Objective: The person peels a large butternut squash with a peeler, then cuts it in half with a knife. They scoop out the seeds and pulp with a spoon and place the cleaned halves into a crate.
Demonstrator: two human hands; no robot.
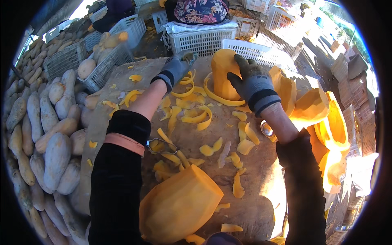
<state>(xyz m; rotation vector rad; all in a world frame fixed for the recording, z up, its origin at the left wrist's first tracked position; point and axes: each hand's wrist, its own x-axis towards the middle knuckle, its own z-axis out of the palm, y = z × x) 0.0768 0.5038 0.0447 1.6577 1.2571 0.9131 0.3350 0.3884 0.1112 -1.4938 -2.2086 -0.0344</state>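
My right hand (254,82), in a grey glove with dark fingertips, rests with thumb and fingers spread against the side of an upright peeled squash piece (225,70). A long curl of peel (222,98) loops round its base on the wooden board (214,171). My left hand (179,69), also gloved, is raised to the left of that piece, above curled peel strips (186,85). Its fingers are bent and blurred; what they hold, if anything, is unclear. Near my left cuff lies a metal wire loop tool (165,145). A larger peeled squash piece (180,205) lies close to me.
Unpeeled squashes (56,159) are heaped along the left, beside a plastic crate (107,67) of squash. Peeled pieces (309,105) and hollowed pieces (332,131) line the right edge. Beyond the board, a person in floral clothing (200,12) is behind a white crate (202,38).
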